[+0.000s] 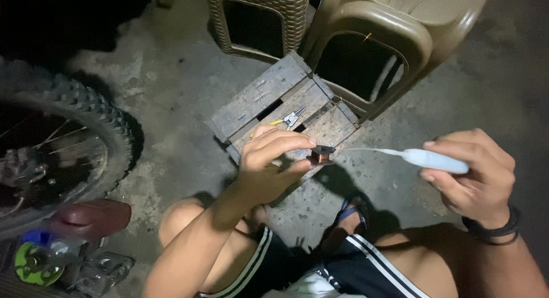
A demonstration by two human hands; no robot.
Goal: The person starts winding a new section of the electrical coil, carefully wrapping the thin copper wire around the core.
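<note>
Seen from above, a seated person is shown working over a concrete floor [171,103] in dim light. A small copper-wound coil [322,155] is pinched in the left hand [269,166], the thumb below and the fingertips curled over its dark top; this grip is clamped on the coil, which is held in the air just above the near corner of a small wooden crate [286,103]. A pale blue pen-shaped tool [437,160] is held in the right hand [477,178], the fingers closed around its body. From its tapered end a thin pale line is stretched leftward to the coil; whether this is a wire or the tool's own slim tip cannot be told.

A pair of yellow-handled pliers [289,118] is lying on the slats of the crate, near its middle. Two tan plastic stools [366,35] are standing beyond the crate's far edge. A knobby motorcycle tyre [86,115] is seen at the left.

To do this step well, it is judged that the coil should be kept still and level, the thin line kept lightly taut, and the tool held steady and in line with the winding. The pinch is best kept on the dark frame rather than on the copper turns.
</note>
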